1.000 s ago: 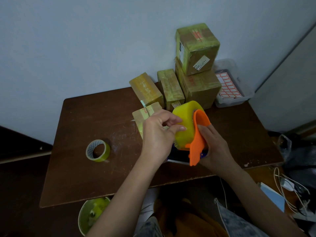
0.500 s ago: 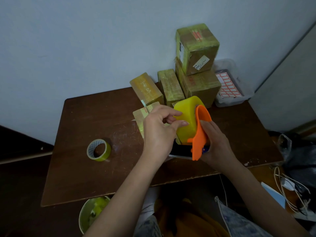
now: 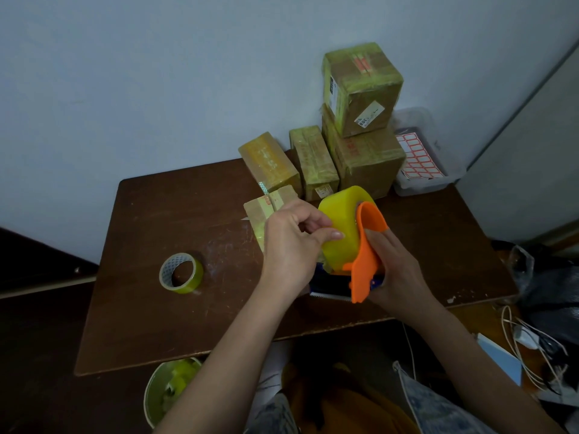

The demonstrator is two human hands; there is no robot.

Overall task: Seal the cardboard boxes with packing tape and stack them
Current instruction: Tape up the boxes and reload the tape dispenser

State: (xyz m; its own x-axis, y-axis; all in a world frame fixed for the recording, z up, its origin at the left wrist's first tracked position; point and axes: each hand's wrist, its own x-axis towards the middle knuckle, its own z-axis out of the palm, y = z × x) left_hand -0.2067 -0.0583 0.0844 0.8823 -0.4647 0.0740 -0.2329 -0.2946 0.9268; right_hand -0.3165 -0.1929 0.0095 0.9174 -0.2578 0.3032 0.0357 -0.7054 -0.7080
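Observation:
My right hand (image 3: 395, 270) grips an orange tape dispenser (image 3: 365, 255) loaded with a thick yellow tape roll (image 3: 341, 227), held above the brown table (image 3: 188, 308). My left hand (image 3: 291, 245) pinches at the roll's surface with thumb and fingers. Just behind my left hand lies a small cardboard box (image 3: 266, 211), partly hidden. Against the wall stand two taped boxes (image 3: 269, 161) (image 3: 313, 161) and a stack of two larger taped boxes, the lower (image 3: 366, 161) and the upper (image 3: 363, 86).
A second, clear tape roll (image 3: 181, 273) lies on the table's left part. A plastic tub with red-bordered labels (image 3: 418, 158) sits at the back right. Below the table's front edge is a bin (image 3: 169, 389) with tape scraps. Cables (image 3: 532, 349) lie on the floor at right.
Both hands and the dispenser have shifted slightly up and away from me. My left fingers keep working at the roll's surface.

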